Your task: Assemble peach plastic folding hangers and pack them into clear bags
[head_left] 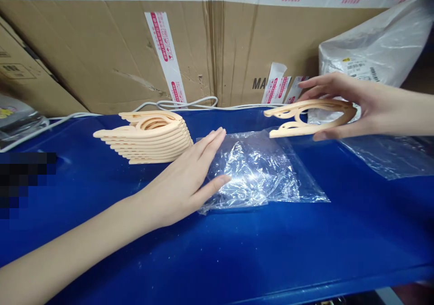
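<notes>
My right hand [352, 101] pinches a beige folded plastic hanger [325, 126] by its rounded end, thumb below and fingers above. Its two arms point left, raised over the back right of a clear plastic bag [251, 173]. Flat and crinkled, the bag lies on the blue table [237, 255]. My left hand [190, 183] has its fingers stretched out and the thumb apart, over the bag's left edge. Beside its fingertips, to the left, stands a neat stack of several matching hangers [152, 137]. Whether the left palm presses on the bag cannot be told.
Large cardboard boxes [111, 51] with white and red tape form a wall behind the table. A white cable [190, 102] runs along their foot. At the back right stands a white plastic sack [352, 56], with more clear plastic [389, 155] in front of it.
</notes>
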`<state>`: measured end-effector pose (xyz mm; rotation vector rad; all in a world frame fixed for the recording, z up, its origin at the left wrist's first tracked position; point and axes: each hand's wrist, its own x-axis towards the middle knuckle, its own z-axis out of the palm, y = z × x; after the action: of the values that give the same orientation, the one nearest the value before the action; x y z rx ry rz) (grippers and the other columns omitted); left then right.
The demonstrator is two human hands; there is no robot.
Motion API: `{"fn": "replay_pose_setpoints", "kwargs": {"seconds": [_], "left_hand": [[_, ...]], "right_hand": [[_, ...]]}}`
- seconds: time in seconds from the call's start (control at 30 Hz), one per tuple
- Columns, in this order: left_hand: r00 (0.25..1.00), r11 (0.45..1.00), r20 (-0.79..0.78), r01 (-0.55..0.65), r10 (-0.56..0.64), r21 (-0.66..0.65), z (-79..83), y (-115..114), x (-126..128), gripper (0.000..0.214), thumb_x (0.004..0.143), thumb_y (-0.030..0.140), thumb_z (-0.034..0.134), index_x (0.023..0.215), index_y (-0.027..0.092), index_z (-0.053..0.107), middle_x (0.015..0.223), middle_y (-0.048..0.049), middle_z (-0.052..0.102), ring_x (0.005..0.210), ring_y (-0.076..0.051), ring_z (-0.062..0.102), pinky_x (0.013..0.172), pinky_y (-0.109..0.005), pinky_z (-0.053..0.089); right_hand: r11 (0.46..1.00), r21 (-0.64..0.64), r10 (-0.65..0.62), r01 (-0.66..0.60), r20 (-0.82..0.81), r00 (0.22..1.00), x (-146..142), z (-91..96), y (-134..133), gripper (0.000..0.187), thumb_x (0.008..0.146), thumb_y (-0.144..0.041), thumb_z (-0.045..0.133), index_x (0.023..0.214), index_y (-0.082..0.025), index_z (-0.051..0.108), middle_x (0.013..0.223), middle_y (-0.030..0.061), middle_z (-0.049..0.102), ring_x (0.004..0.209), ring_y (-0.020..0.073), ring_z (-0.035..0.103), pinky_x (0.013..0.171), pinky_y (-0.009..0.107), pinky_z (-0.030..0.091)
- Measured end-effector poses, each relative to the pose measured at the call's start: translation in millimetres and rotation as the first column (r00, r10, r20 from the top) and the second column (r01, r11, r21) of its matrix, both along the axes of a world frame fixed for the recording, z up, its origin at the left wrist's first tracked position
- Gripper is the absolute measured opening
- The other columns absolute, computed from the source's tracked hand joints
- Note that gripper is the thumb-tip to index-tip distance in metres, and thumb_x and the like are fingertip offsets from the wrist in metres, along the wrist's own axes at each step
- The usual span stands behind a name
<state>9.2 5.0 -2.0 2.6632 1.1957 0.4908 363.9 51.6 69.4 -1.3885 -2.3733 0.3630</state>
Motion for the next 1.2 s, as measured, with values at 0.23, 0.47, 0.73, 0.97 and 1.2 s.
{"fn": "replay_pose_setpoints", "kwargs": {"seconds": [0.23,0.47,0.73,0.97,1.2], "left_hand": [[0.994,0.989,-0.104,-0.032,0.016,-0.147,-10.9,8,0,0.083,0.098,0.066,0.032,0.159,0.015,0.009,0.167,-0.0072,0.007,0.154,-0.023,0.006,0.125,-0.046,0.014],[0.987,0.981,-0.162,-0.028,-0.004,-0.190,-10.8,8,5,0.089,0.096,0.068,0.033,0.159,0.012,0.004,0.167,-0.0093,0.003,0.154,-0.024,0.007,0.125,-0.044,0.014],[0.983,0.986,-0.153,0.081,-0.103,-0.143,-7.6,4,4,0.070,0.102,0.057,0.031,0.158,0.017,0.019,0.166,-0.0043,0.013,0.153,-0.021,0.012,0.125,-0.044,0.017],[0.944,0.960,-0.175,0.274,-0.281,-0.064,-7.8,-9,11,0.052,0.107,0.041,0.028,0.155,0.020,0.029,0.164,0.0023,0.019,0.153,-0.014,0.011,0.126,-0.037,0.015],[0.926,0.945,-0.191,0.312,-0.325,-0.095,-10.2,-7,12,0.052,0.107,0.041,0.028,0.154,0.020,0.031,0.163,0.0004,0.022,0.152,-0.017,0.016,0.127,-0.040,0.013]], "right_hand": [[0.979,-0.196,-0.035,0.053,0.093,0.995,16,-7.8,8,0.077,0.062,-0.056,0.082,0.129,-0.027,0.058,0.129,0.0132,0.063,0.107,0.0328,0.066,0.075,0.041,0.060],[0.984,-0.082,0.170,-0.158,0.175,0.970,-20,-35.8,4,0.077,0.077,-0.057,0.073,0.143,-0.028,0.045,0.135,0.0107,0.061,0.115,0.0337,0.060,0.092,0.047,0.051],[0.986,-0.033,0.165,-0.163,0.068,0.984,-40,-55.7,4,0.091,0.079,-0.061,0.068,0.154,-0.026,0.031,0.135,0.0121,0.058,0.123,0.0360,0.054,0.102,0.053,0.045],[0.973,-0.193,0.150,-0.127,0.112,0.982,-14,-52.8,20,0.086,0.078,-0.058,0.071,0.149,-0.024,0.038,0.111,0.0098,0.068,0.102,0.0307,0.065,0.083,0.042,0.053],[0.989,-0.007,0.151,-0.151,0.020,0.988,-49,-63.4,9,0.072,0.081,-0.055,0.069,0.141,-0.022,0.046,0.108,0.0085,0.072,0.101,0.0300,0.067,0.098,0.052,0.040]]}}
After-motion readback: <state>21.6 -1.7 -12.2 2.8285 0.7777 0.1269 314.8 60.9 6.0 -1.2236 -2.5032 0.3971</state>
